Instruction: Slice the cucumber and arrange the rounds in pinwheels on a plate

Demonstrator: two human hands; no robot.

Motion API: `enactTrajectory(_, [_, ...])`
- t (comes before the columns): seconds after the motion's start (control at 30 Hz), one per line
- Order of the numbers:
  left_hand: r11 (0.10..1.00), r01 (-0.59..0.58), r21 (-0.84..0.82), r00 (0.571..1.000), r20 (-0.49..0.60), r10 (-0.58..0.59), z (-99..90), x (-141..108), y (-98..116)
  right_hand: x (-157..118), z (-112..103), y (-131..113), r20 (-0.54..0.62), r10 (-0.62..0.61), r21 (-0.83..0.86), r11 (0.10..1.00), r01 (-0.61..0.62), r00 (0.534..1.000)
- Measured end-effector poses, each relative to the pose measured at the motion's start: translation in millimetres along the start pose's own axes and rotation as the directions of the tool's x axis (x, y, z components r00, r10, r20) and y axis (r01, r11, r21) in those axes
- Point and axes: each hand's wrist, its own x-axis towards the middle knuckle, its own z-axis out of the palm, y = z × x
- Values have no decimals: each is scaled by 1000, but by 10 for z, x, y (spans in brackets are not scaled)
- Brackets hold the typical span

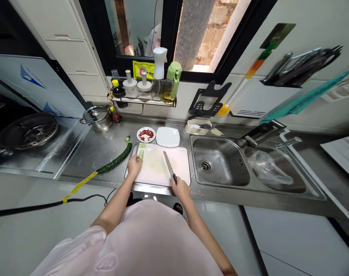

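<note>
My right hand (180, 188) is wrapped round the black handle of a kitchen knife (169, 164), its blade pointing away from me over the white cutting board (154, 177). At the board's left edge my left hand (134, 165) has its fingers drawn together on a short row of cucumber slices (141, 153). A few more slices lie just beyond, near the board's top left corner. Left of the board rests a long dark green cucumber (115, 160), and a cut cucumber end (127, 138) lies above it.
Behind the board stand a plate of chopped red pieces (146, 140) and a white square plate (167, 143). A steel sink (195, 161) is on the right, holding a plastic bag (267, 168) in its far basin. A lidded pot (97, 122) and a frying pan (27, 130) stand left.
</note>
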Motion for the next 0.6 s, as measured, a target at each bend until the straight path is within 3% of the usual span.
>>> enactTrajectory(0.27, [995, -65, -80, 998, -21, 63, 58, 272, 250, 25, 24, 4, 3, 0, 0, 1000, 0, 1000])
enactTrajectory(0.6, [992, -25, 122, 1000, 6, 24, 134, 677, 415, 29, 25, 4, 5, 4, 0, 1000, -4, 1000])
